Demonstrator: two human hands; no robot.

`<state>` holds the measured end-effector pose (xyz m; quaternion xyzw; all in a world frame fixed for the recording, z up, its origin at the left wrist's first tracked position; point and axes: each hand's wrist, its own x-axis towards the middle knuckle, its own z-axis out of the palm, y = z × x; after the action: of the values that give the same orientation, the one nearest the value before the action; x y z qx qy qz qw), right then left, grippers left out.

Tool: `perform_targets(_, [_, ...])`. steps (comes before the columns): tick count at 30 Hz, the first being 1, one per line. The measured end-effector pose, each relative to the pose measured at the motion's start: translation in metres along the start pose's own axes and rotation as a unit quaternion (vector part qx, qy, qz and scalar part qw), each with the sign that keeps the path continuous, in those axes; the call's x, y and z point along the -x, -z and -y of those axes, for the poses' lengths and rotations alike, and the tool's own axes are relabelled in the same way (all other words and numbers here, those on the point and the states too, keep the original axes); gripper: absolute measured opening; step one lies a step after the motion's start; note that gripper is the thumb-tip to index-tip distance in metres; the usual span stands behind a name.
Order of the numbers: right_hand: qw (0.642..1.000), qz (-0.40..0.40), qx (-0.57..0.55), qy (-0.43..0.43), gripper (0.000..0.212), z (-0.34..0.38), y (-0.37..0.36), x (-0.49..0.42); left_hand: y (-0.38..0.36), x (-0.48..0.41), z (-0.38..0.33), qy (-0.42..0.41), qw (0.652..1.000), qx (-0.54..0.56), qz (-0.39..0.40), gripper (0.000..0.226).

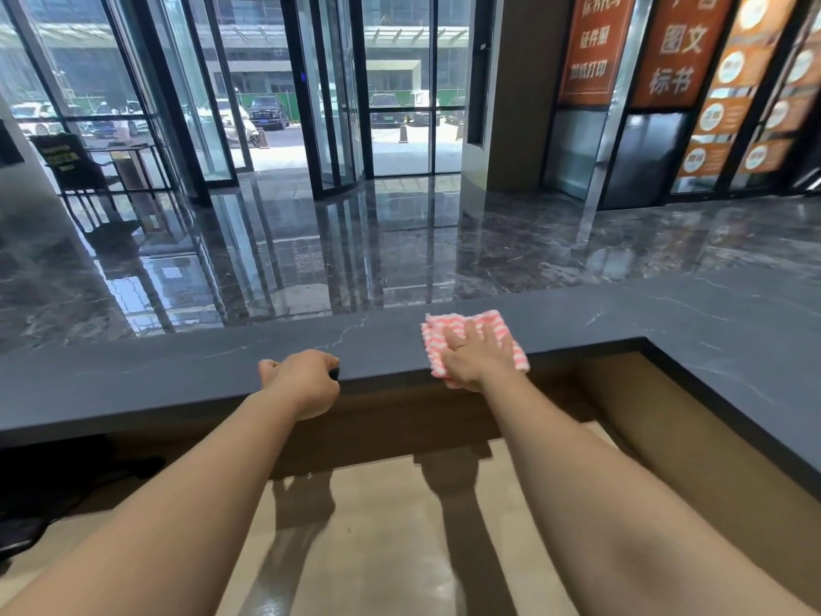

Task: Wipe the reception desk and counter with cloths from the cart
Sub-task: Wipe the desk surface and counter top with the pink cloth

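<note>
A dark grey stone counter (155, 375) runs across the view and turns toward me on the right. A pink and white striped cloth (437, 331) lies flat on its near edge. My right hand (475, 353) presses down on the cloth with fingers spread. My left hand (306, 380) rests at the counter's near edge, left of the cloth, fingers curled over the edge around a small dark thing that I cannot make out. Below the counter lies the lower beige desk surface (377, 535).
Beyond the counter is a glossy dark marble lobby floor (355, 251) with a glass revolving door (337, 104) at the back. A chair and a sign stand (66, 166) are at far left. Orange posters (684, 46) hang at upper right. Dark items (40, 482) sit low left.
</note>
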<state>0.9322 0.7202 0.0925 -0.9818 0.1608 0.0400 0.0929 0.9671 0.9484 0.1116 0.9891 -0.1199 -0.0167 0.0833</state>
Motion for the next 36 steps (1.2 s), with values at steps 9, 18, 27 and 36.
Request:
perform_targets(9, [0.988,0.043,-0.010,0.151,0.081,0.123,-0.027,0.016,0.005,-0.008,-0.002,0.019,0.999,-0.027,-0.013,0.023])
perform_targets(18, [0.979,-0.066,0.007,0.191,0.077,0.048,-0.033,0.000,-0.001,-0.010,-0.022,0.056,0.997,-0.042,-0.036,0.018])
perform_targets(27, [0.997,-0.061,0.013,0.041,0.079,-0.097,0.002,-0.006,-0.004,0.000,-0.061,0.000,0.999,-0.031,-0.036,0.018])
perform_targets(36, [0.999,-0.016,0.013,-0.048,0.068,-0.091,0.010,-0.008,-0.010,0.006,-0.079,-0.055,0.998,0.014,-0.038,0.021])
